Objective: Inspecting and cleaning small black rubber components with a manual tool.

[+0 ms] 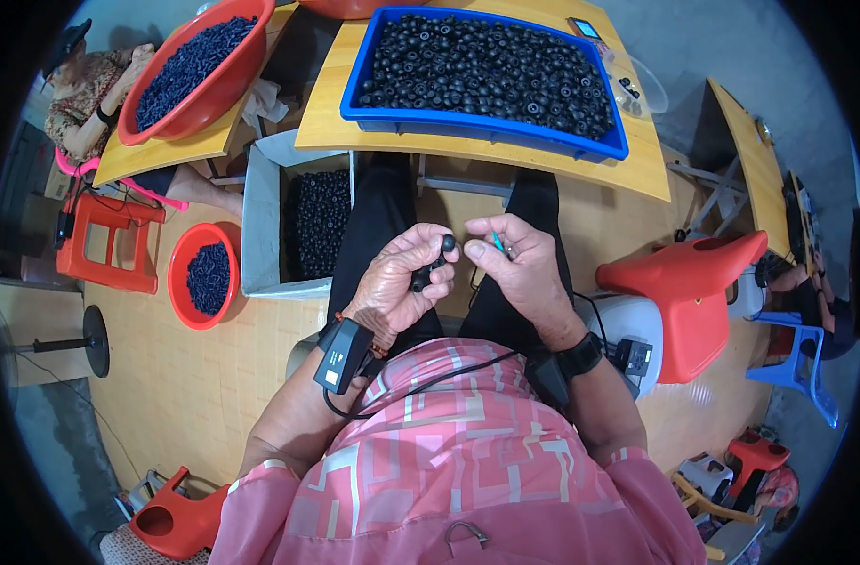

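Note:
Over my lap, my left hand [397,268] is closed around a few small black round parts [448,243]. One sits pinched at the tip of the thumb and finger, and others show between the curled fingers. Just to the right, a small gap away, my right hand [529,278] pinches a thin pointed tool [498,242] with a teal section; its far end is hidden by the fingers. Beyond both hands, a blue tray [486,122] full of similar black round parts [486,71] stands on a yellow wooden table [642,174].
At my left stand a grey box [263,221] of black parts and a red basin [178,301] of dark slim pieces; a larger red basin [251,71] rests on a table. Red stools [152,268] and a red chair [703,311] flank me. Other people sit left and right.

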`<state>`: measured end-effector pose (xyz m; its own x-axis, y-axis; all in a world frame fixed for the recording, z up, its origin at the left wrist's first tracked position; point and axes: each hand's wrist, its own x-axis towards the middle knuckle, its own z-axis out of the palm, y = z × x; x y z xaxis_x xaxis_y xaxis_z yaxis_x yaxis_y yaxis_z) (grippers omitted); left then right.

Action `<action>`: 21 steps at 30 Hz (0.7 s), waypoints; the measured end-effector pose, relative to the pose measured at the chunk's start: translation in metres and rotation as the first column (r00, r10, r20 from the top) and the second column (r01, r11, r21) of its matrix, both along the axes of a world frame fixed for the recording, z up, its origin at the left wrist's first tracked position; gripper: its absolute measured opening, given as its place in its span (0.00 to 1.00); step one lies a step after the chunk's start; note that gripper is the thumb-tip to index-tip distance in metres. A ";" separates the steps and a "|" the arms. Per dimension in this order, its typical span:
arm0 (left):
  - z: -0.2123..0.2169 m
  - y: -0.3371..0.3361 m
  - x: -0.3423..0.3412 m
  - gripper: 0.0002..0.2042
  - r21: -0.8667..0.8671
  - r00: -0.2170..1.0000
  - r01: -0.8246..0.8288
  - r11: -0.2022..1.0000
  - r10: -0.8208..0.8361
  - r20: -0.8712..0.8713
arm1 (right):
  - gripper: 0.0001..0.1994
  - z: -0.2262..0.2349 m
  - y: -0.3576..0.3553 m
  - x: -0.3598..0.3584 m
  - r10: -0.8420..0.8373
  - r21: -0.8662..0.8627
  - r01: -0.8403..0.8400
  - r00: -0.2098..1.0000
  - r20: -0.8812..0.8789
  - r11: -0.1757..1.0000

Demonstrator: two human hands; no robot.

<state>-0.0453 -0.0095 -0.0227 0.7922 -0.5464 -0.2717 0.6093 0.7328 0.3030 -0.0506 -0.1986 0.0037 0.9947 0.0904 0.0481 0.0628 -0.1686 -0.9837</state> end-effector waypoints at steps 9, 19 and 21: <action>-0.006 -0.006 -0.004 0.03 0.039 0.998 0.044 0.998 -0.045 0.045 | 0.04 0.010 0.009 -0.002 0.137 0.197 -0.122 0.988 -0.068 0.973; -0.006 -0.005 -0.003 0.02 -0.031 0.997 0.054 0.998 -0.052 0.063 | 0.07 0.004 0.007 -0.003 0.210 0.488 -0.037 0.929 -0.305 0.872; -0.006 -0.005 -0.003 0.02 -0.060 0.997 0.056 0.997 -0.052 0.062 | 0.07 0.006 0.006 -0.004 0.182 0.450 -0.038 0.942 -0.281 0.892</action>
